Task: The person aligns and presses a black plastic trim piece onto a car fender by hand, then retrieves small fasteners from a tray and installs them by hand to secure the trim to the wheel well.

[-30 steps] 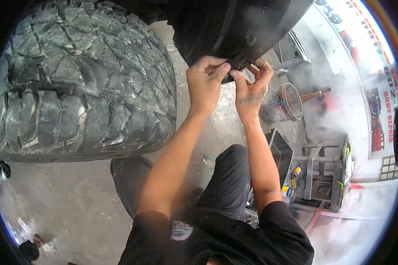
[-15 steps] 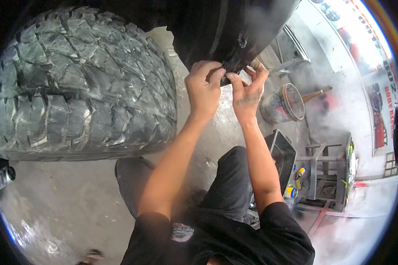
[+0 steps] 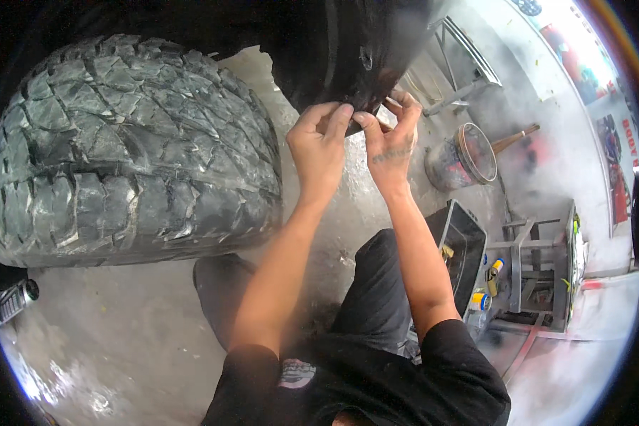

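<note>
A dark, curved vehicle body panel (image 3: 334,64) hangs at the top centre, to the right of a large chunky-treaded tire (image 3: 128,163). My left hand (image 3: 317,145) pinches the panel's lower edge, with thumb and index finger pressed together there. Beside it, my right hand (image 3: 392,138) grips the same edge, thumb in front and fingers curled behind. The two thumb tips are a small gap apart. What lies under the fingertips is too small and dark to make out.
On the right stand a stained bucket (image 3: 468,157) with wooden sticks behind it, a black plastic bin (image 3: 468,248) and a grey stand (image 3: 524,273). A yellow-and-white can (image 3: 480,302) sits by the bin. At far left lies a dark cylindrical object (image 3: 13,301).
The view has shifted slightly, so the tire sits lower in the picture and the bucket farther right. Both hands stay at the panel's edge; the thumb tips look slightly farther apart.
</note>
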Demonstrator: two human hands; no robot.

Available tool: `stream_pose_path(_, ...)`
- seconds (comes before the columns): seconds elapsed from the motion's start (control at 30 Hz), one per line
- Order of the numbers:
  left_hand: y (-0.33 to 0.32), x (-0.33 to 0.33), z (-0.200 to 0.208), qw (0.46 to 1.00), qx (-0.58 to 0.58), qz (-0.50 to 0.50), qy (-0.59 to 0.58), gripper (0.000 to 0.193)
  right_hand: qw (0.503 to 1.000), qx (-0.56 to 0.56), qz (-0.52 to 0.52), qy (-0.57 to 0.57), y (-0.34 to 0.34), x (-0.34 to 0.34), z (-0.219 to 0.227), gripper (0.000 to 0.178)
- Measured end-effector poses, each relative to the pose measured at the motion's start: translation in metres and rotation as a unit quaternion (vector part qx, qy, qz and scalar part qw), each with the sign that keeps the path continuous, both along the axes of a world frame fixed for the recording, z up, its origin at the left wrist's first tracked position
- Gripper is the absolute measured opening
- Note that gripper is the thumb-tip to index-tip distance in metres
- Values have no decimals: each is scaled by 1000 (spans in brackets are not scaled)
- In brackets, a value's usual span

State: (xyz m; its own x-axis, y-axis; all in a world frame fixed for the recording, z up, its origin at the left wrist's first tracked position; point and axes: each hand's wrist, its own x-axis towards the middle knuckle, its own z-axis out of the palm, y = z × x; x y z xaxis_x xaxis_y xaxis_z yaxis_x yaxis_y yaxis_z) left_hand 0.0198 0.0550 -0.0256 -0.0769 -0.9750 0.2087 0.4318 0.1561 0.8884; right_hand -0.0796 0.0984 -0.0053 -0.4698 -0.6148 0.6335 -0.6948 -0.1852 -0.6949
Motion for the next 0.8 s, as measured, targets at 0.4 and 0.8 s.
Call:
stream_pose_path(0.4, -14, -11, -12, 969, -197, 129, -81, 12, 999, -34, 4, 15, -2, 0, -5, 66)
stream_pose_path(0.8, -11, -2, -3, 998, -58, 4, -19, 12, 999, -33, -3, 10, -3, 4, -2, 60)
